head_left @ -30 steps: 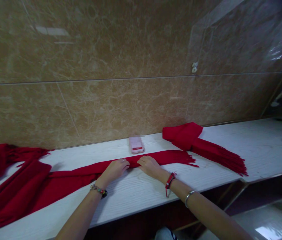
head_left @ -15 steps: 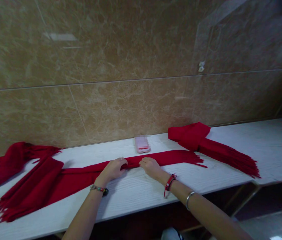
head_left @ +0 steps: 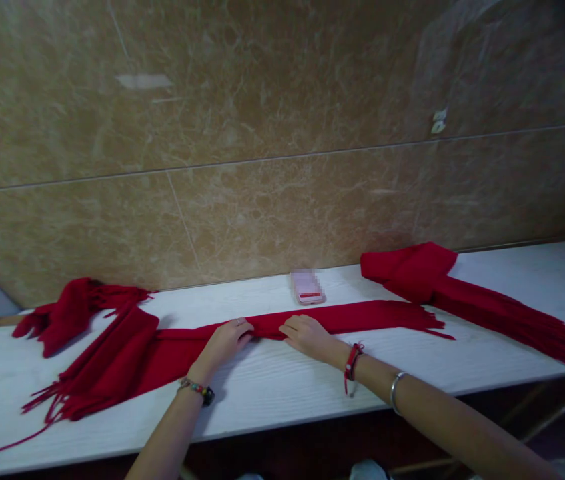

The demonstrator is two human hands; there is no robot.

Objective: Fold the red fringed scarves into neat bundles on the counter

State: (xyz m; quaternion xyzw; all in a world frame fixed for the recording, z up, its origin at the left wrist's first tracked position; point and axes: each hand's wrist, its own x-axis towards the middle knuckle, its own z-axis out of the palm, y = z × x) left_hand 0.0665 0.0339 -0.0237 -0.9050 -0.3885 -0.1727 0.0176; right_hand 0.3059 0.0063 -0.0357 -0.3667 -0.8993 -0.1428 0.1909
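A long red scarf with fringed ends lies along the white table, folded into a narrow strip on its right part. Its left part is wider, with a loose fold lying over it. My left hand has its fingers curled over the strip near the middle, pinching the near edge. Just to its right, my right hand grips the same strip, fingertips pressed on the cloth. Both thumbs are partly hidden.
A second red scarf, folded over itself, lies at the back right. Another crumpled red scarf rests at the back left. A phone in a pink case lies near the marbled wall.
The view has swung left, so the scarves and phone appear further right. Both hands have shifted a little left along the strip, still holding it.
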